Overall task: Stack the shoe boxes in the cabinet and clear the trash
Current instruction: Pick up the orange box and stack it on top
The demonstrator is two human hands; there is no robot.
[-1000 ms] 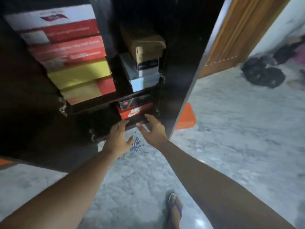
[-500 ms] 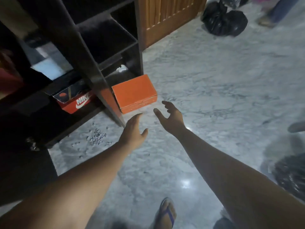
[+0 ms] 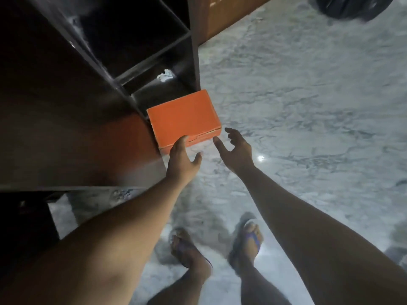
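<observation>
An orange shoe box (image 3: 184, 116) lies on the marble floor against the foot of the dark cabinet (image 3: 92, 69). My left hand (image 3: 181, 159) reaches it with straight fingers, fingertips at the box's near edge. My right hand (image 3: 236, 148) hovers just right of the box's near corner, fingers spread, holding nothing. A small crumpled white scrap (image 3: 165, 75) lies in the cabinet's lowest compartment.
A black trash bag (image 3: 352, 6) sits on the floor at the top right. A wooden door (image 3: 222, 15) stands behind the cabinet. The cabinet's open dark door panel (image 3: 72, 137) juts out at left. My feet in sandals (image 3: 247, 241) stand below.
The view swung right from the filled shelves to the orange box. Both hands left the red box in the cabinet and moved toward the orange box; the left now reaches its edge.
</observation>
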